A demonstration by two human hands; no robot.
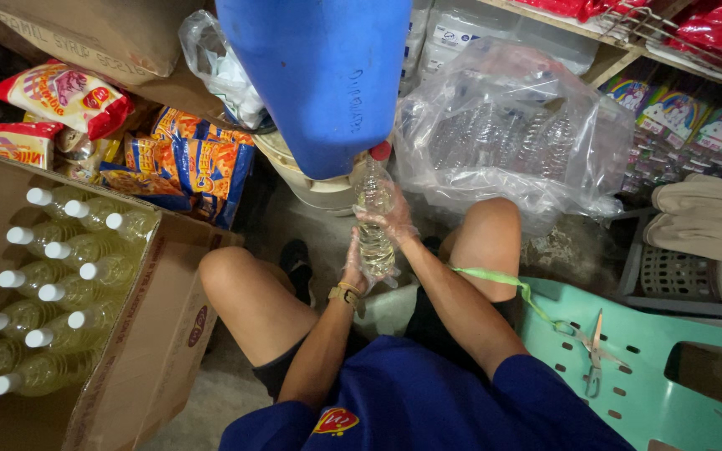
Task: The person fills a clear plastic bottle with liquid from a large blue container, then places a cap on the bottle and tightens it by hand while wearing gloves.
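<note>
Bottle [375, 221], one clear plastic one partly filled with pale yellow liquid, stands upright under the red tap [381, 151] at the lower edge of one big blue drum [321, 75], its mouth right at the spout. Both hands wear thin clear plastic gloves. The right hand [388, 219] wraps around the bottle's upper half, fingers closed on it. The left hand [356, 269] cups the bottle's lower part from the side, also closed around it; a watch sits on that wrist.

At the left, one open cardboard box [139, 334] holds capped bottles [52, 292] of the same yellow liquid, lying packed together; thirteen white caps show, and further ones may be hidden. Beyond the box's far edge lie several snack packets [181, 163], orange and blue, too overlapped to count.

Behind the drum on the right, one large clear plastic bag [511, 142] holds empty clear bottles, too blurred to count. At the lower right, one mint-green plastic chair [653, 376] carries one pair of scissors [593, 355] on its seat near the left edge, with one green strip [503, 280] trailing from there across the right forearm.
</note>
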